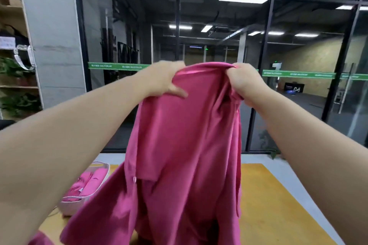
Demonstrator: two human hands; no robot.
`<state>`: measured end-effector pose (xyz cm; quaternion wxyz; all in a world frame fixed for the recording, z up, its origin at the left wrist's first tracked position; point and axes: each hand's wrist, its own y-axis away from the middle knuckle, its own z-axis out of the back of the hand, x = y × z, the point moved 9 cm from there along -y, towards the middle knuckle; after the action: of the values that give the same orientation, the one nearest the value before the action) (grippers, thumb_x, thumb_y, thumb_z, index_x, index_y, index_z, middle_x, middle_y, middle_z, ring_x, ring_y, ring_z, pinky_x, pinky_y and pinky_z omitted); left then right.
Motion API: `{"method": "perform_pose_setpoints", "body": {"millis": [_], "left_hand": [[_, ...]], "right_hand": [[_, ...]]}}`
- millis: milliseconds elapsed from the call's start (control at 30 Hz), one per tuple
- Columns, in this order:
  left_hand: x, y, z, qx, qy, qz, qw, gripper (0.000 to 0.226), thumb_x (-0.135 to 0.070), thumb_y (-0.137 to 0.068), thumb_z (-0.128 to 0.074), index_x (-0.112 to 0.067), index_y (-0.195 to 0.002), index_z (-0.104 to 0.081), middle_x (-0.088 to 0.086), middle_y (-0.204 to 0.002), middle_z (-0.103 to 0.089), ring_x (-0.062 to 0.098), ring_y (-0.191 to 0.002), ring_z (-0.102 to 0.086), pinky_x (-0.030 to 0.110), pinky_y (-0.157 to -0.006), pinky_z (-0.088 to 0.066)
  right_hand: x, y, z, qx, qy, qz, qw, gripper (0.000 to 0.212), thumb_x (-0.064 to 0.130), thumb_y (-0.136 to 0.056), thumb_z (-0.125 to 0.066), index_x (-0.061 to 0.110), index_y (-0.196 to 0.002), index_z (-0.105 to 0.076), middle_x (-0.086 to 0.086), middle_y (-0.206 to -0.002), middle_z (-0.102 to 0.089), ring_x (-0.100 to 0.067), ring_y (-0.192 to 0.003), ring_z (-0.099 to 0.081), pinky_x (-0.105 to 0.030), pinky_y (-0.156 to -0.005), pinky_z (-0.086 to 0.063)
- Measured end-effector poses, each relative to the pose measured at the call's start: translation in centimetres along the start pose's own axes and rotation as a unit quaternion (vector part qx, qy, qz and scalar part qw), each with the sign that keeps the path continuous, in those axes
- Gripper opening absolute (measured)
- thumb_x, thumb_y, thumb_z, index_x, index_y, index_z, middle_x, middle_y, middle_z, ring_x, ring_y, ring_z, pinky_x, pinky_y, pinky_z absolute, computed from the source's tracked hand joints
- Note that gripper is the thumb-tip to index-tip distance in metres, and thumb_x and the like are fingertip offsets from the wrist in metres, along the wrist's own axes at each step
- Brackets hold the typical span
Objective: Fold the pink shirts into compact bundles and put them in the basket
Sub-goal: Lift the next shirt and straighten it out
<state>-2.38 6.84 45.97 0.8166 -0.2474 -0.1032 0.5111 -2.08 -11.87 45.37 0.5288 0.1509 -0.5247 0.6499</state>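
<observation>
— Head-camera view: what is held up, and how?

— A deep pink shirt of soft knit fabric (pixel 179 135) is held up at arm's length in front of a dark glass partition (pixel 219 26). Its top edge is gripped at both ends: the left hand (pixel 167 81) is clenched on the left end, with the thumb laid across the front of the cloth, and the right hand (pixel 246 85) is clenched on the right end, with fabric bunched inside the fist. The body of the shirt hangs down loosely between the forearms, and its lower folds are draped onto a yellow wooden table (pixel 268 205).

— Where is the basket seen?

— A pale, translucent rectangular basket (pixel 75 204) is seen on the table at the lower left, just beside the hanging shirt and partly covered by it. Lighter pink folded bundles (pixel 89 182) are lying inside it. Whether the shirt touches the basket cannot be told.

— Anything else?

— Wooden shelves with green plants (pixel 12 77) are seen at the far left, beside a grey concrete pillar (pixel 53 36).
</observation>
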Motion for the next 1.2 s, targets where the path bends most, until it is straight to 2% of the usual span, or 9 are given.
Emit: {"method": "perform_pose_setpoints", "body": {"millis": [100, 200, 300, 400, 733, 867, 967, 1067, 1200], "left_hand": [[3.5, 1.0, -1.1, -0.032, -0.158, 0.045, 0.986, 0.011, -0.007, -0.083, -0.057, -0.016, -0.085, -0.053, 0.004, -0.089, -0.055, 0.031, -0.089, -0.058, 0.039, -0.073, -0.048], [8.1, 3.0, 0.2, -0.079, -0.133, 0.179, 0.972, 0.025, 0.003, -0.079, -0.049, -0.021, -0.072, -0.053, 0.002, -0.085, -0.053, 0.029, -0.08, -0.056, 0.034, -0.064, -0.044], [12.8, 5.0, 0.2, -0.059, -0.041, 0.281, 0.957, 0.027, -0.001, -0.085, -0.049, -0.019, -0.09, -0.068, 0.004, -0.09, -0.064, 0.027, -0.084, -0.062, 0.029, -0.065, -0.045], [13.8, 6.1, -1.4, -0.038, 0.176, 0.321, 0.93, 0.026, -0.011, -0.098, -0.039, -0.016, -0.091, -0.064, 0.008, -0.076, -0.067, 0.025, -0.066, -0.068, 0.022, -0.045, -0.045], [8.4, 3.7, 0.6, -0.118, 0.401, 0.26, 0.87, 0.03, -0.025, -0.104, -0.032, -0.021, -0.102, -0.061, 0.011, -0.087, -0.069, 0.022, -0.064, -0.071, 0.033, -0.057, -0.058], [7.0, 2.7, 2.0, -0.128, 0.44, 0.249, 0.853, 0.03, -0.025, -0.104, -0.029, -0.022, -0.092, -0.057, 0.009, -0.095, -0.066, 0.025, -0.079, -0.071, 0.042, -0.072, -0.058], [6.3, 2.2, 2.1, -0.123, 0.475, 0.244, 0.836, 0.03, -0.022, -0.104, -0.026, -0.019, -0.088, -0.052, 0.005, -0.082, -0.065, 0.023, -0.073, -0.068, 0.041, -0.069, -0.057], [4.3, 1.6, 1.0, -0.109, 0.499, 0.231, 0.828, 0.031, -0.021, -0.104, -0.029, -0.017, -0.084, -0.052, -0.001, -0.06, -0.06, 0.018, -0.061, -0.06, 0.029, -0.061, -0.052], [2.0, 0.7, -0.2, -0.053, 0.401, 0.187, 0.895, 0.017, -0.032, -0.098, -0.049, -0.019, -0.092, -0.059, 0.001, -0.076, -0.061, 0.018, -0.068, -0.057, 0.029, -0.064, -0.046]], "right_hand": [[-1.4, -0.5, 1.8, -0.04, -0.006, -0.002, 0.999, 0.024, 0.01, -0.089, -0.035, 0.014, -0.074, -0.053, -0.001, -0.055, -0.042, -0.013, -0.037, -0.037, -0.023, -0.041, -0.027], [-2.3, -0.9, 4.3, -0.094, 0.011, -0.005, 0.996, 0.022, 0.012, -0.09, -0.036, 0.015, -0.077, -0.053, 0.0, -0.06, -0.041, -0.016, -0.051, -0.035, -0.027, -0.046, -0.025], [-4.0, -1.3, 6.5, -0.133, -0.004, -0.035, 0.991, 0.022, 0.012, -0.089, -0.036, 0.016, -0.086, -0.057, -0.001, -0.064, -0.043, -0.018, -0.058, -0.038, -0.029, -0.05, -0.027], [-5.8, -1.3, 6.4, -0.115, 0.026, -0.057, 0.991, 0.024, 0.012, -0.091, -0.035, 0.014, -0.071, -0.047, -0.002, -0.062, -0.041, -0.019, -0.056, -0.036, -0.03, -0.049, -0.026], [-5.9, -1.5, 3.6, -0.061, 0.031, -0.059, 0.996, 0.028, 0.023, -0.092, -0.041, 0.012, -0.067, -0.048, -0.007, -0.067, -0.05, -0.024, -0.065, -0.049, -0.031, -0.059, -0.035], [-4.5, -1.0, 1.8, 0.029, 0.088, -0.028, 0.995, 0.019, 0.028, -0.085, -0.058, 0.013, -0.095, -0.064, -0.005, -0.077, -0.061, -0.016, -0.063, -0.054, -0.027, -0.055, -0.041], [-3.1, 0.1, -0.9, 0.14, 0.201, 0.038, 0.969, 0.064, 0.032, -0.074, -0.074, 0.015, -0.131, -0.05, -0.003, -0.099, -0.061, -0.017, -0.089, -0.062, -0.026, -0.072, -0.049], [-1.1, 2.9, -5.7, 0.238, 0.164, 0.093, 0.953, 0.112, 0.045, -0.066, -0.082, 0.024, -0.151, -0.011, -0.006, -0.141, -0.036, -0.021, -0.134, -0.036, -0.033, -0.109, -0.033], [1.5, 4.7, -9.6, 0.204, 0.104, 0.156, 0.961, 0.037, 0.01, -0.083, -0.064, 0.017, -0.118, -0.053, 0.0, -0.098, -0.062, -0.022, -0.094, -0.061, -0.029, -0.079, -0.046]]}}
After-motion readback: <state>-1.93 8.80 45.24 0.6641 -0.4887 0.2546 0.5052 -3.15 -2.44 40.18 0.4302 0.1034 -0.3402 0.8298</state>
